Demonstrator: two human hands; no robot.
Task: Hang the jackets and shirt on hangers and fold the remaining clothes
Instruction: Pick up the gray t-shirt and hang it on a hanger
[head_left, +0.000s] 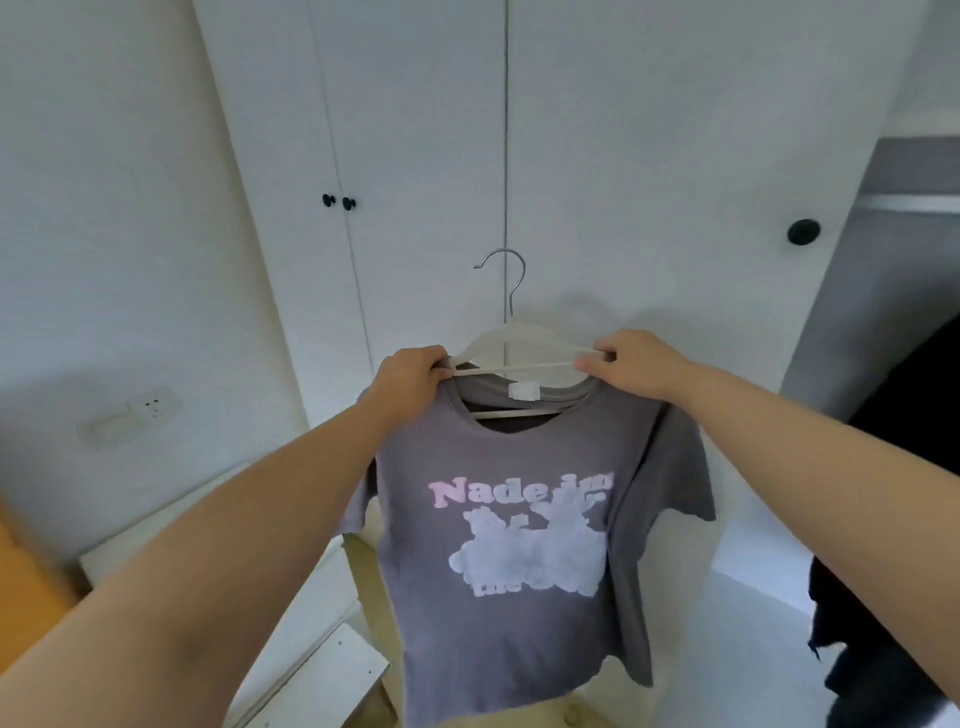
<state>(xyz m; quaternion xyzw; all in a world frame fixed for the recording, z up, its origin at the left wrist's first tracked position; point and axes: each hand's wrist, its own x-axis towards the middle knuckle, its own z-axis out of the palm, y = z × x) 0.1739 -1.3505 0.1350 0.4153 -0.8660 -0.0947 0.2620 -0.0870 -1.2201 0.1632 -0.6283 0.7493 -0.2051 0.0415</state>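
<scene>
A grey T-shirt (519, 530) with pink and white print hangs in front of me in the head view, its neck around a white hanger (511, 345) with a metal hook pointing up. My left hand (410, 382) grips the shirt's left shoulder together with the hanger's left arm. On the other side, my right hand (631, 364) pinches the hanger's right arm at the collar. The hanger's lower bar shows inside the neck opening.
White wardrobe doors (415, 156) with black knobs stand behind the shirt. An open wardrobe section with a metal rail (909, 202) is at the right, dark clothes (904, 467) hanging below it. White panels (311, 623) lie at lower left.
</scene>
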